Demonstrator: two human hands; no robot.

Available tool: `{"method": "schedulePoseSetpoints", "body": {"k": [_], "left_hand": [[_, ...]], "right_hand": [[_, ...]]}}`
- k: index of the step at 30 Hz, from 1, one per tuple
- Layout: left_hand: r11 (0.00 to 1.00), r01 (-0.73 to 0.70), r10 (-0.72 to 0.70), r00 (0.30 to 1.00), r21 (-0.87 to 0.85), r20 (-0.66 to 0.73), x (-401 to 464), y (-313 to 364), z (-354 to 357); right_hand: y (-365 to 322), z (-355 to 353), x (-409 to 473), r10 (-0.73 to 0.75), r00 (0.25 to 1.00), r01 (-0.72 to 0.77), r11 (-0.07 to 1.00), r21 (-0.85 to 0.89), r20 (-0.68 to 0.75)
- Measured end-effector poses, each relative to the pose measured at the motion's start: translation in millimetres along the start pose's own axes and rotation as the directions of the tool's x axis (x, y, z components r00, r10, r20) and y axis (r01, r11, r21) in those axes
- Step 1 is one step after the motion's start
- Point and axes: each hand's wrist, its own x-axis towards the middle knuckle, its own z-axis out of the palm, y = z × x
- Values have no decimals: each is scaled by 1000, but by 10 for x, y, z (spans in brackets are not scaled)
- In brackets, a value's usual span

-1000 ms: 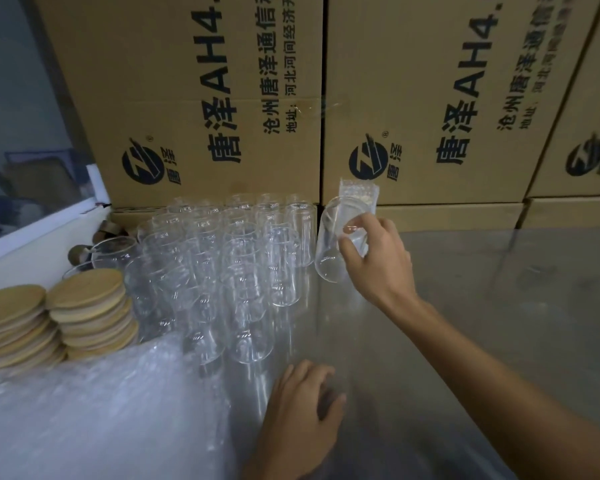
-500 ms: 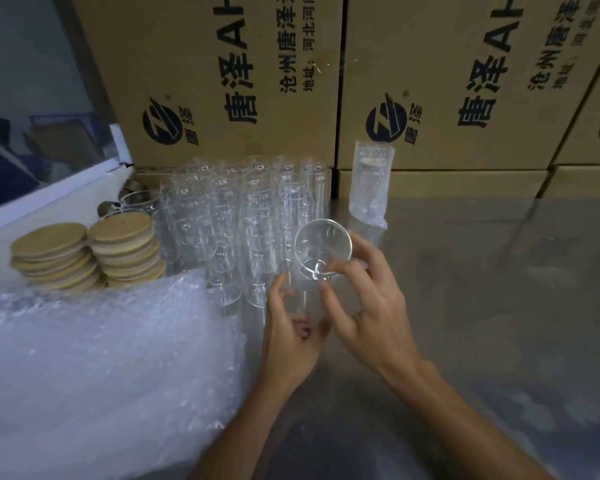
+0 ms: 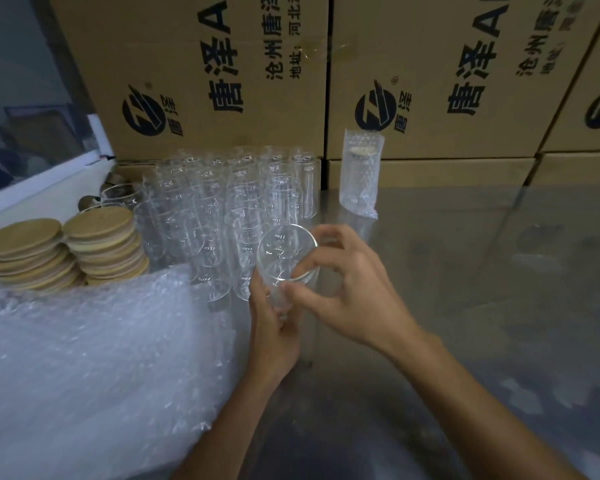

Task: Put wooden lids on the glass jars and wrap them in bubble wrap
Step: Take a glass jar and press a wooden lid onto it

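An open-mouthed clear glass jar (image 3: 286, 258) is held just in front of the cluster of empty clear glass jars (image 3: 229, 202), the left hand (image 3: 274, 329) curled around its base and the right hand (image 3: 352, 292) pinching its rim. Left of the cluster stand two stacks of round wooden lids (image 3: 63, 249); right of it stands an upright bubble-wrapped jar (image 3: 360, 173). A white bubble wrap sheet (image 3: 94, 368) lies in front of the lids.

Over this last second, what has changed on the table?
The right hand carried a jar from beside the wrapped jar toward the body. The left hand rose off the table to grip its base. Lids, bubble wrap and the other jars stayed put.
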Motion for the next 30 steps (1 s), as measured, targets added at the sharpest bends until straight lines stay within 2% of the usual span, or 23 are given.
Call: {"method": "schedulePoseSetpoints", "body": {"k": [6,8,13,16,20,22,26,30], "left_hand": [[999,-19,18,1000,-29,-18,-31,63,-7],[996,-67,67,998,-55,-11,-29,67,11],[993,-109,109,994,-45,-2,-14,-1,42],[987,-159,160,987,-26,34,-14,-18,38],[988,-149,149,989,-29,16,-25,-39,50],[990,-141,141,990,-25,15,-12,-58,66],[990,-125,123,992,-64,-31,-13,-52,67],[992,-75,71,996,-105,-46,-17,-33,47]], "right_hand": [[-169,-302,181,180,952,-124,966,-226,248],[-185,-347,204,222,934,-152,956,-252,279],[-223,-253,206,292,948,-256,934,-247,122],[-217,-190,196,269,963,-265,929,-257,-19],[-159,-145,202,232,962,-251,959,-131,-145],[-143,-137,215,204,965,-212,977,-33,-162],[-130,-140,207,210,970,-174,951,256,-119],[-129,-157,148,185,983,-165,897,410,-10]]}}
